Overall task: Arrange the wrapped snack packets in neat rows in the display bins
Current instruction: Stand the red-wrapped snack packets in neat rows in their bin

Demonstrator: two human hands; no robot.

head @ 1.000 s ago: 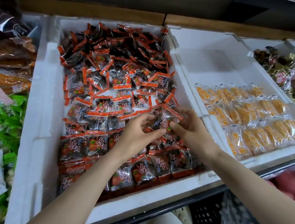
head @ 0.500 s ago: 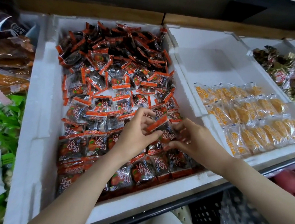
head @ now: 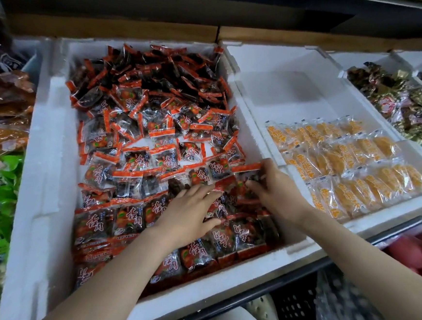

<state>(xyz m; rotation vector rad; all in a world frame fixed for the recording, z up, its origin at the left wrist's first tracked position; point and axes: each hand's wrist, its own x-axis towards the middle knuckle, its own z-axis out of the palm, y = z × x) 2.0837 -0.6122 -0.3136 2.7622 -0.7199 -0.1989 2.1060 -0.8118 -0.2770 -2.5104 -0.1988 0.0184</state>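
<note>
Lowering packet [head: 247, 171], left hand [head: 191, 208] seemingly flattened

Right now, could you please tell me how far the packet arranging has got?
Done: yellow packets and the front rows of the middle bin lie neat. In hand: the right hand pinches a red packet, the left hand presses the rows. Left: the jumbled heap behind.

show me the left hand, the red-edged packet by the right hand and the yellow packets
left hand [head: 188, 216]: head view, back of the hand.
red-edged packet [head: 245, 169]: head view, its red top strip, in the grip of the right hand [head: 278, 190].
yellow packets [head: 343, 170]: head view, middle of the rows.
</note>
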